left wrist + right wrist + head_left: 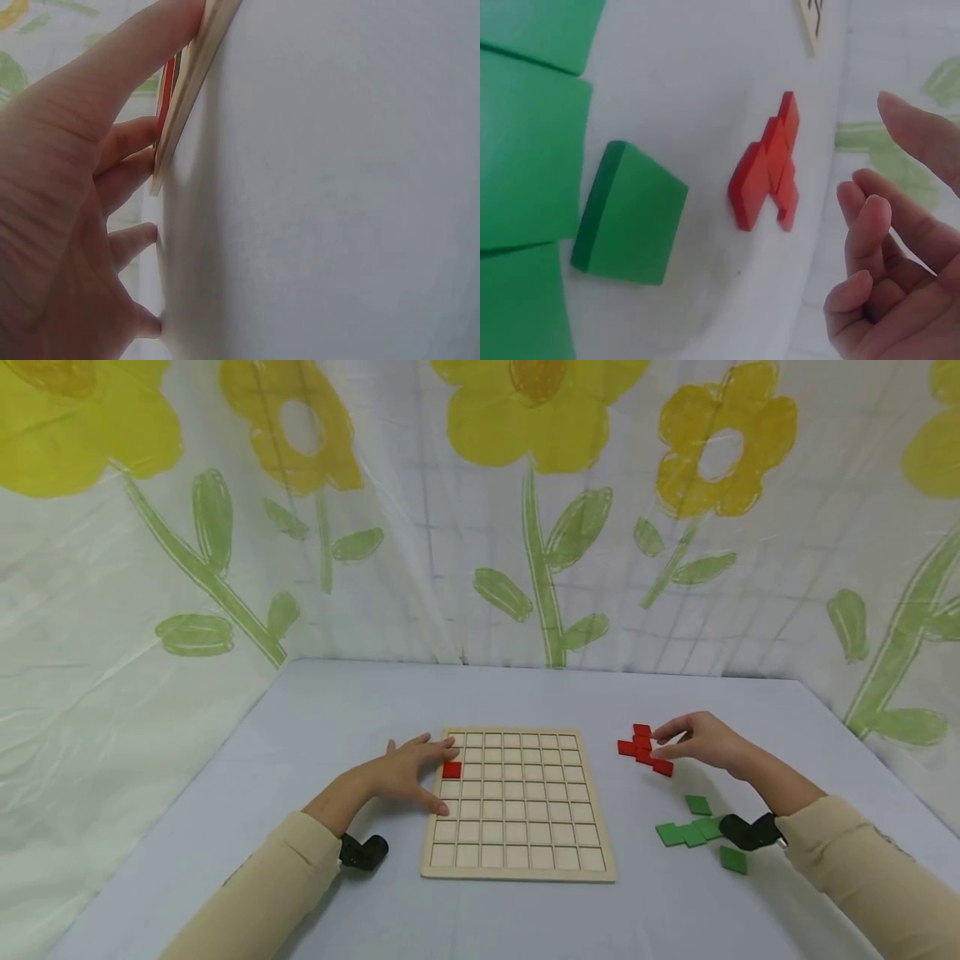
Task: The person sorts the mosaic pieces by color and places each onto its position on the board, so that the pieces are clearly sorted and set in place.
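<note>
Beyond the far edge of the table (360,702) we see a flower-printed curtain (420,568), and near the middle of the tabletop lies the gridded wooden board (517,875), flat, its rows running left to right. At the board's left edge we find the left hand (405,772), fingers spread and thumb well apart from them, reaching over the rim and gripping nothing. Well apart from it, to the right of the board, the right hand (701,739) reaches in from the right with its fingertips pointing left; its thumb and fingers stand apart, loosely bent, and we see nothing between them. On the near side of this hand, toward its forearm, lie the green tiles (692,833), some overlapping and others loose. The red tiles (642,752) are what the spacing hinges on: they lie just left of the right fingertips, between that hand and the board, so of the two hands the right is much the nearer. Being square, they give us no long axis one by one, but the group trails from far left to near right; in the right wrist view we see a gap between fingers and tiles. Last, one single red tile (452,770) sits in the board's leftmost column, between the left thumb and fingers.
</note>
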